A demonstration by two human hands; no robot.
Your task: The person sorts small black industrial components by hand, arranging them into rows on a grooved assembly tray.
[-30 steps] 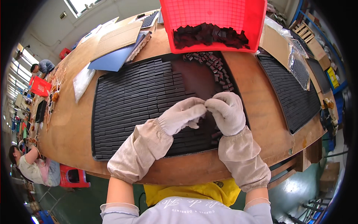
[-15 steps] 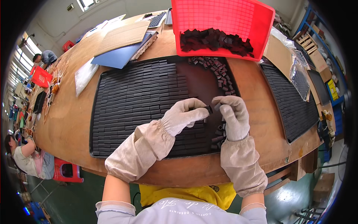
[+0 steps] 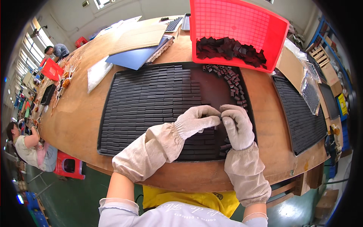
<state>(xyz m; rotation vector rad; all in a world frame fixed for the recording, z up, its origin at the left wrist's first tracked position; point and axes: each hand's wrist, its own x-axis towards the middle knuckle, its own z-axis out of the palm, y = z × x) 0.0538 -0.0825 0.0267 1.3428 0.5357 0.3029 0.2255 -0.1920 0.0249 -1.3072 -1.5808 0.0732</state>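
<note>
head view, looking down. left hand [image 3: 196,121] in a white knit glove with a beige sleeve cover, reaching in from lower left, forearm slanting up to the right, fingertips drawn together in a pinch. right hand [image 3: 237,125], gloved and sleeved the same way, rising almost straight from the lower edge, fingers curled, thumb and forefinger closed against the left fingertips. something small and dark pinched where the two hands meet, too tiny to identify; cannot tell which hand bears it. both hands poised over the right part of a large black tray [image 3: 151,98] on a round wooden table [image 3: 79,117], its left and middle filled with neat rows of small black blocks. loose black pieces [image 3: 232,81] scattered down the tray's bare right strip. red plastic basket [image 3: 242,30] just beyond the tray, holding a heap of dark pieces. second black tray [image 3: 298,109] to the right, partly cut off by the rim. tray rows under the hands hidden by gloves.
</note>
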